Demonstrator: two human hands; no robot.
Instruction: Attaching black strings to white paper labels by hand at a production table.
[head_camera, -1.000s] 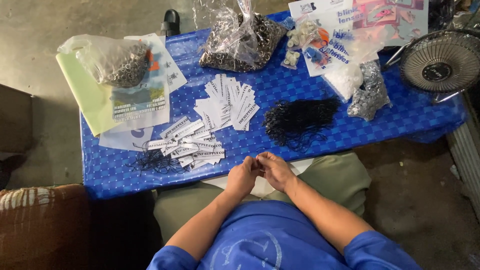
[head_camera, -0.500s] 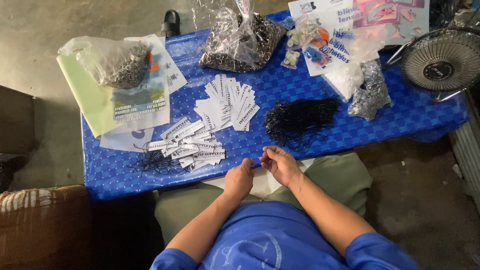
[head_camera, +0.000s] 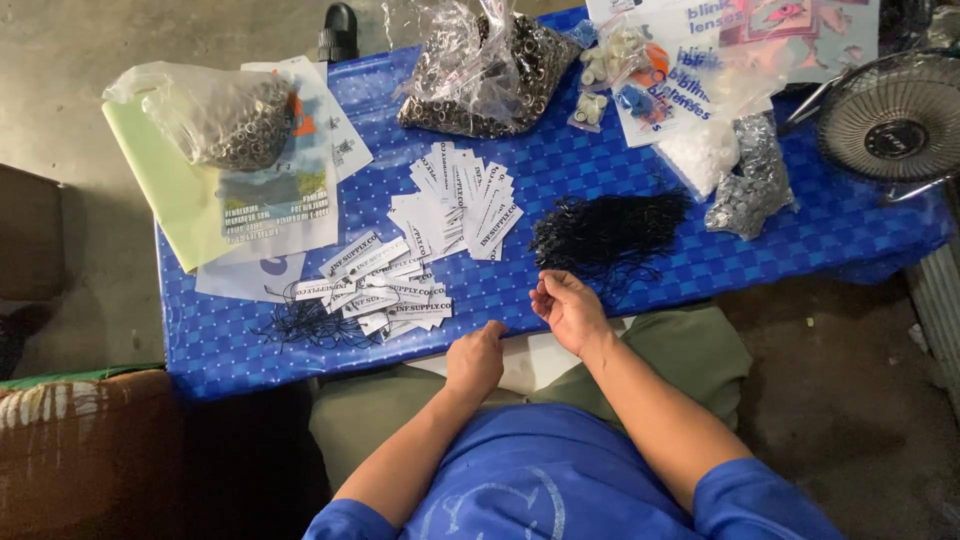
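Cords (head_camera: 608, 232), black, thin and limp, lay heaped by my right hand (head_camera: 570, 310), its fingers half curled, apparently empty; I judged one pinchable mid-strand. My left hand (head_camera: 475, 360) rested closed, contents unclear.

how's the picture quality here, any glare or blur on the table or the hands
Head view: even, soft light; white glare on the crinkled clear plastic bag of dark metal rings; blue chequered table cover sharp; right hand and left hand slightly soft; straight edges bow near the corners.
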